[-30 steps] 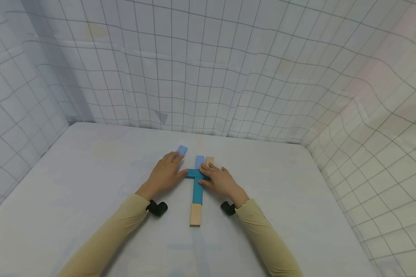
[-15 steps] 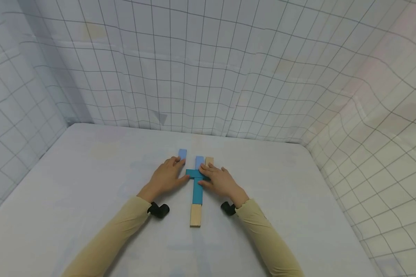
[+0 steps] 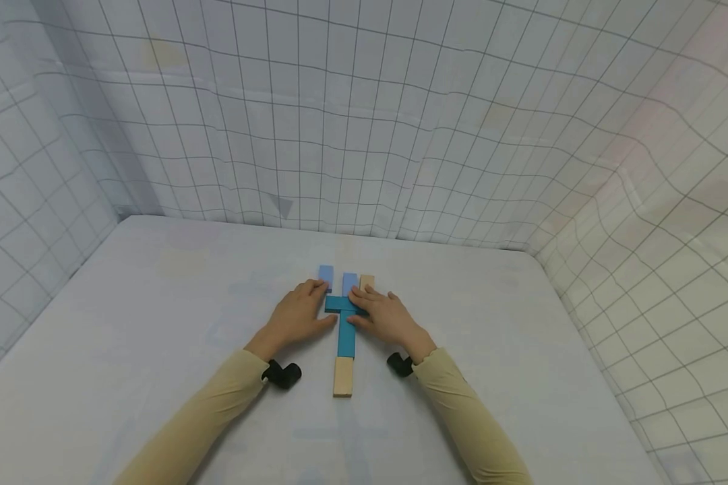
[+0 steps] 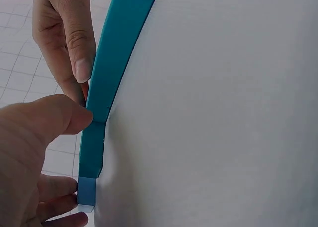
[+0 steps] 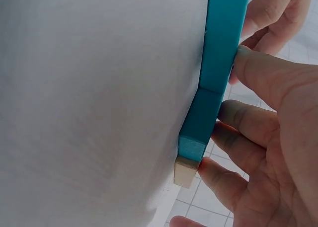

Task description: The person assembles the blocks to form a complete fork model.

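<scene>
Flat blocks lie on the white table. A teal block [image 3: 346, 335] points lengthwise, with a teal crosspiece [image 3: 335, 304] across its far end and a wooden block [image 3: 342, 377] at its near end. Beyond the crosspiece are a light-blue block [image 3: 350, 281] and another wooden block [image 3: 367, 280]. My left hand [image 3: 294, 313] touches a second light-blue block [image 3: 325, 275], left of these, with its fingertips; its thumb is near the teal joint. My right hand [image 3: 389, 318] rests its fingertips over the crosspiece's right end, hiding part of it. In the right wrist view those fingers [image 5: 248, 122] are spread along the blocks.
The white tabletop [image 3: 158, 323] spreads around the blocks. Behind it and at both sides hang white grid-patterned curtains [image 3: 364, 135]. A black wrist device [image 3: 284, 375] sits at my left cuff, and another black device [image 3: 399, 364] at the right.
The left light-blue block has turned from slanted to straight and moved slightly right and nearer, along with my left fingers. My left thumb has shifted off the crosspiece's left end. My right hand stays still.
</scene>
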The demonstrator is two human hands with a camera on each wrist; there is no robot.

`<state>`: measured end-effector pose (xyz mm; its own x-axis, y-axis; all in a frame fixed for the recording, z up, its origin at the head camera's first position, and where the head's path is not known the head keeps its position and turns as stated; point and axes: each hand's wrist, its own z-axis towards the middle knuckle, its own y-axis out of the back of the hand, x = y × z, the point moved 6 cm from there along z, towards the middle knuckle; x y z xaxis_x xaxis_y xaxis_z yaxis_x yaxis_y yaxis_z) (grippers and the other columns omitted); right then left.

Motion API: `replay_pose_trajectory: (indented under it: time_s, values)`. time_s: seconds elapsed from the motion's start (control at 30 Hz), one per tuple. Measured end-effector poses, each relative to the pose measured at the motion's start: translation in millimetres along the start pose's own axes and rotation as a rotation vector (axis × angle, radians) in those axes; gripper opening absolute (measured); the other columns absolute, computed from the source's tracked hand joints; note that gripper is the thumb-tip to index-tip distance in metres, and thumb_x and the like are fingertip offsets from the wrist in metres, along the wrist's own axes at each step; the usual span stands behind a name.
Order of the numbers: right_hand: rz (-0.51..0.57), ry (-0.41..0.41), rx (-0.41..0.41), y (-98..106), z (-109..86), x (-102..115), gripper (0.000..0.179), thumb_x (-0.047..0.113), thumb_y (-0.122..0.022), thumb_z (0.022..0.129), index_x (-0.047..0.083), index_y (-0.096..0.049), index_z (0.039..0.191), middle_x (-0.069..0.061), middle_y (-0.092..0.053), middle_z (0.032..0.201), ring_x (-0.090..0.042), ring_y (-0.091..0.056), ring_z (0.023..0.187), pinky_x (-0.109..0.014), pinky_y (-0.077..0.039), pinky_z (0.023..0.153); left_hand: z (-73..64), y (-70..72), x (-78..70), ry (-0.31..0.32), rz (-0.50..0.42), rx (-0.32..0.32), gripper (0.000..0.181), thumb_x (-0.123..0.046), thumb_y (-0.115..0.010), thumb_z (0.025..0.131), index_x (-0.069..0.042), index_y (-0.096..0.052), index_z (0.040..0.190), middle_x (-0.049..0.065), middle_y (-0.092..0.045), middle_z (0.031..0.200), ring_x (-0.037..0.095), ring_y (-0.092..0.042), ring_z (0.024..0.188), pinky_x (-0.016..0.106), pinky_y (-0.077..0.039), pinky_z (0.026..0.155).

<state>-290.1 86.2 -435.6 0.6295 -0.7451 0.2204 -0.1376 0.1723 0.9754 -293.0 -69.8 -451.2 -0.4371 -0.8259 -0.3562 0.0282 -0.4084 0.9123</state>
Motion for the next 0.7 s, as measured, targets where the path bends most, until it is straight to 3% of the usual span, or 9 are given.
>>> replay_pose_trajectory:
  time_s: [0.7]
  values:
    - [-0.037,-0.036,0.041,-3.9,3.1,-3.9,0.062,0.046,-0.049,0.097,0.012,-0.036,0.147,-0.001,-0.03,0.151,-0.022,-0.024,0.139,-0.058,-0.026,0.104,-9.3,2.5,-9.8,-0.035,0.027,-0.019,0.068,-0.039,-0.067,0.086,0.0,-0.046,0.139,0.017,-0.047,0.136,0.036,-0.044,0.123,0.051,-0.04,0.094]
